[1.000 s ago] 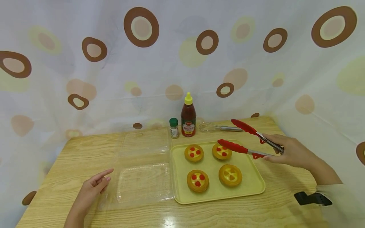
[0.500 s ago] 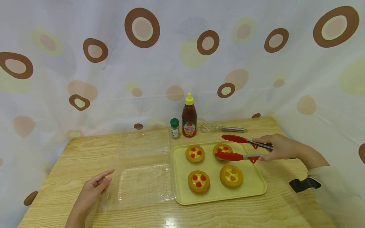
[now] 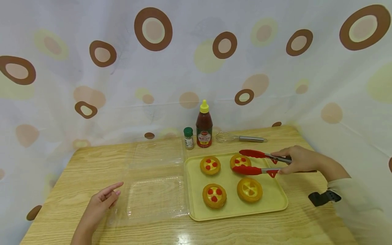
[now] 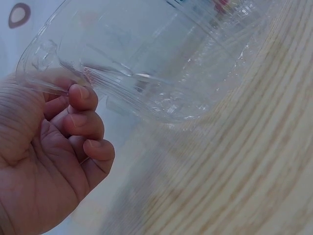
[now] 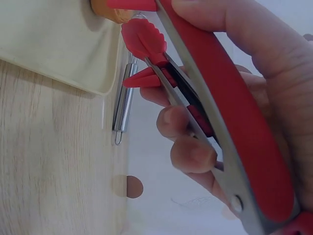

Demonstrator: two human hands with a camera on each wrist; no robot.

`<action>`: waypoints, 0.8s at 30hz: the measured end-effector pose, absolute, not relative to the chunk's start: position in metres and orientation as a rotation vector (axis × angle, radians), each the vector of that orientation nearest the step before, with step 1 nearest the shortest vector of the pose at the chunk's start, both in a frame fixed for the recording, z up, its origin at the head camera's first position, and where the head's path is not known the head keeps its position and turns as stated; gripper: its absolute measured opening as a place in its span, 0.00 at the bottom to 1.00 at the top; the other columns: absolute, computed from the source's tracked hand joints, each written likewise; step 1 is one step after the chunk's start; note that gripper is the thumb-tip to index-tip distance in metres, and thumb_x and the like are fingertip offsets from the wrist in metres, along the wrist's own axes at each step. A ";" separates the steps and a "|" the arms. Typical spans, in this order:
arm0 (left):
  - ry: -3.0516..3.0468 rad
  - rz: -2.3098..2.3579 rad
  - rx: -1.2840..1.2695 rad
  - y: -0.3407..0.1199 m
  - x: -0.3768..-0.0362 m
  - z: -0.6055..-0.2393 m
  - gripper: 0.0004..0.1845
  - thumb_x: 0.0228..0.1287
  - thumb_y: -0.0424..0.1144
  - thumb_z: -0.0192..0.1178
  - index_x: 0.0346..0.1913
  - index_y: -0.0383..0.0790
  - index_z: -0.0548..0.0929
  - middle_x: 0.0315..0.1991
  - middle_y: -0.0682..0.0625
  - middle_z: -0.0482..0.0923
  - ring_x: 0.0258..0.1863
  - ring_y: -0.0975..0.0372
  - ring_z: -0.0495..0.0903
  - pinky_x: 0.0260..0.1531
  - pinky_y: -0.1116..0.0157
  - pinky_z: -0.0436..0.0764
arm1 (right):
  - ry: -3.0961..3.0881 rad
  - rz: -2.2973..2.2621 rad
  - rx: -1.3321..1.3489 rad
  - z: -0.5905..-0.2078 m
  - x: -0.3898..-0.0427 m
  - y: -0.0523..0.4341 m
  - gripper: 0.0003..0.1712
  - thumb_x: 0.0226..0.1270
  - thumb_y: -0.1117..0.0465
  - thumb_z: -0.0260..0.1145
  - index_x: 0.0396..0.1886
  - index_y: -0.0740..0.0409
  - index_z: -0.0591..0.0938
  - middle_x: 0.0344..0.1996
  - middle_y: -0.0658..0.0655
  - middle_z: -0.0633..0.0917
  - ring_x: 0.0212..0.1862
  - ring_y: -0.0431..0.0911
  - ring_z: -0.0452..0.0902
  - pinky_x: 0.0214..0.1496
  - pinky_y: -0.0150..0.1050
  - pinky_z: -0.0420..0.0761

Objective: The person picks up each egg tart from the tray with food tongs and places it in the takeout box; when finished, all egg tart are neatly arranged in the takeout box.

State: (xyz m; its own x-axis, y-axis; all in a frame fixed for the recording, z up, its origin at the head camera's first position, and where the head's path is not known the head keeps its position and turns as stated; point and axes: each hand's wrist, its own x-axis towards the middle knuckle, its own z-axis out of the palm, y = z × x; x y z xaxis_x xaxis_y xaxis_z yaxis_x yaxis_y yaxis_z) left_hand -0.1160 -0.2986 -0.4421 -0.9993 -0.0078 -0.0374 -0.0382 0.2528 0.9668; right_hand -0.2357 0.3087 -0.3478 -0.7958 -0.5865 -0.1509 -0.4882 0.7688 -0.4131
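My right hand [image 3: 284, 162] grips red tongs [image 3: 260, 162]; their two tips stand either side of the far right tart [image 3: 240, 159] on a pale yellow tray [image 3: 277, 206]. Three more tarts [image 3: 214, 195] lie on the tray. In the right wrist view my fingers [image 5: 190, 152] curl round the tongs [image 5: 215, 98] above the tray edge [image 5: 54, 44]. My left hand [image 3: 105, 196] rests on the table beside an open clear plastic box [image 3: 156, 195], index finger pointing at it. In the left wrist view the loosely curled fingers [image 4: 80, 122] sit at the box's corner [image 4: 146, 58], holding nothing.
A ketchup bottle [image 3: 204, 126], a small green-capped jar [image 3: 188, 138] and a metal whisk [image 3: 240, 138] stand behind the tray. The box's clear lid [image 3: 156, 151] lies open toward the back. A spotted curtain [image 3: 196, 68] closes the table's far and right sides.
My right hand has lowered the tongs from above the tray down to the far right tart, and the tips have drawn closer together. The left hand has stayed put.
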 end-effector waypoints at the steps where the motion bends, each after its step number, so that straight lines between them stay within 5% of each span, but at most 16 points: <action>1: 2.464 1.907 -0.045 -0.299 -0.116 -0.442 0.25 0.65 0.40 0.53 0.61 0.28 0.65 0.21 0.57 0.63 0.21 0.68 0.63 0.20 0.66 0.65 | 2.684 -0.532 -0.828 -0.349 -0.236 0.309 0.39 0.51 0.44 0.68 0.58 0.62 0.72 0.52 0.68 0.74 0.17 0.35 0.53 0.27 0.33 0.64; 3: 2.460 1.913 -0.036 -0.299 -0.116 -0.442 0.25 0.65 0.40 0.52 0.61 0.28 0.65 0.21 0.57 0.63 0.21 0.67 0.62 0.20 0.65 0.65 | 2.672 -0.560 -0.826 -0.353 -0.235 0.310 0.38 0.51 0.45 0.68 0.58 0.63 0.72 0.52 0.69 0.74 0.14 0.35 0.47 0.24 0.32 0.64; 6: 2.458 1.921 -0.013 -0.300 -0.116 -0.443 0.25 0.66 0.40 0.52 0.61 0.28 0.65 0.20 0.57 0.62 0.20 0.66 0.62 0.20 0.64 0.64 | 2.651 -0.584 -0.838 -0.358 -0.235 0.312 0.37 0.52 0.46 0.68 0.58 0.63 0.72 0.31 0.58 0.81 0.11 0.34 0.45 0.18 0.30 0.62; 9: 2.457 1.917 -0.004 -0.300 -0.116 -0.443 0.25 0.66 0.40 0.52 0.61 0.28 0.65 0.20 0.57 0.62 0.20 0.65 0.61 0.21 0.64 0.64 | 2.632 -0.609 -0.840 -0.360 -0.234 0.313 0.36 0.54 0.47 0.67 0.59 0.63 0.72 0.14 0.46 0.69 0.10 0.34 0.46 0.16 0.29 0.61; 12: 2.464 1.898 -0.021 -0.300 -0.115 -0.443 0.26 0.66 0.41 0.52 0.61 0.28 0.65 0.20 0.57 0.61 0.20 0.65 0.61 0.22 0.65 0.65 | 2.629 -0.630 -0.839 -0.362 -0.232 0.315 0.36 0.54 0.49 0.67 0.59 0.61 0.71 0.11 0.43 0.63 0.10 0.33 0.46 0.15 0.28 0.61; 19: 2.461 1.866 -0.079 -0.301 -0.116 -0.444 0.28 0.65 0.44 0.52 0.62 0.30 0.65 0.21 0.58 0.63 0.22 0.68 0.63 0.24 0.67 0.68 | 2.647 -0.676 -0.823 -0.372 -0.228 0.322 0.35 0.54 0.48 0.67 0.60 0.59 0.71 0.14 0.45 0.67 0.10 0.33 0.47 0.15 0.28 0.60; 24: 2.449 1.876 -0.101 -0.301 -0.116 -0.444 0.28 0.65 0.44 0.53 0.62 0.31 0.64 0.20 0.58 0.62 0.21 0.69 0.62 0.23 0.68 0.67 | 2.693 -0.671 -0.854 -0.376 -0.224 0.322 0.35 0.54 0.49 0.67 0.59 0.60 0.72 0.08 0.40 0.55 0.11 0.32 0.46 0.15 0.26 0.58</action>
